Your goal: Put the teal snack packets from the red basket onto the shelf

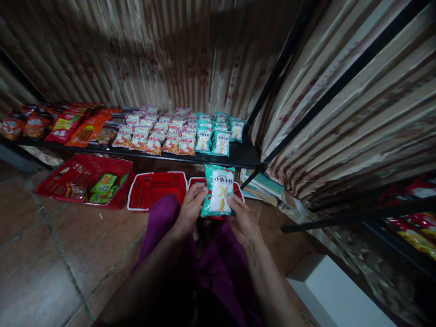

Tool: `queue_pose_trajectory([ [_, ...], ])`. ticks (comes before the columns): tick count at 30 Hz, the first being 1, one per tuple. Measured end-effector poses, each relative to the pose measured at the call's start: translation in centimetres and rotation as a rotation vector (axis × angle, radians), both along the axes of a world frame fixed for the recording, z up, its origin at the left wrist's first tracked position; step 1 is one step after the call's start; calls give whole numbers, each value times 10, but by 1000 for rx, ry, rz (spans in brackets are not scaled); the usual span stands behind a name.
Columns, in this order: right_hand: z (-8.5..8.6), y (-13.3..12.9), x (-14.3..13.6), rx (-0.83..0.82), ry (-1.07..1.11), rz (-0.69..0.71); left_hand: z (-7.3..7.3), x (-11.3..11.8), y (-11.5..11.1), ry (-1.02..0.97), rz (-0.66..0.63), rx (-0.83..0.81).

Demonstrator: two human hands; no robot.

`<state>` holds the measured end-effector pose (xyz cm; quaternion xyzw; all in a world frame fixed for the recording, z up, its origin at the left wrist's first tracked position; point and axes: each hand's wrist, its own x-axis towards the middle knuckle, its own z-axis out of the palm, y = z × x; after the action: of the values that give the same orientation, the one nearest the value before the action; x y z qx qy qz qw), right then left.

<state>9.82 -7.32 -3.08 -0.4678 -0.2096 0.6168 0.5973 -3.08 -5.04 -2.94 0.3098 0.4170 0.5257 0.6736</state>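
Observation:
A teal and white snack bag (222, 190) is held upright between both hands, its printed front facing me. My left hand (193, 205) is closed on its left edge, and my right hand (242, 217) grips the lower right edge. Behind the bag, a red basket with a white rim (240, 193) is partly hidden. Matching teal bags (222, 142) stand in rows at the right end of the low black shelf (241, 156). Left of them are rows of white and orange snack bags (186, 142).
A red basket (117, 200) at left holds green packets (104, 186); a white-rimmed red basket (136, 209) stands beside it. Books (264, 186) lie under the shelf's right end. Black rack bars (327, 218) cross the right side, near a white box (340, 290).

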Motion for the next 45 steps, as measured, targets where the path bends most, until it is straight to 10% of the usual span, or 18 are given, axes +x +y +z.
queue_pose_trajectory([
  [9, -14, 0, 11, -24, 18, 33, 19, 4, 22, 64, 13, 106],
  [23, -17, -7, 5, 73, -134, 50, 8, -4, 33, 159, 89, 95],
  [35, 26, 27, 17, 124, -292, -41, 11, -9, 25, 264, 121, 193],
  [45, 27, 41, 18, 75, -335, -37, 1, -9, 21, 228, 142, 90],
])
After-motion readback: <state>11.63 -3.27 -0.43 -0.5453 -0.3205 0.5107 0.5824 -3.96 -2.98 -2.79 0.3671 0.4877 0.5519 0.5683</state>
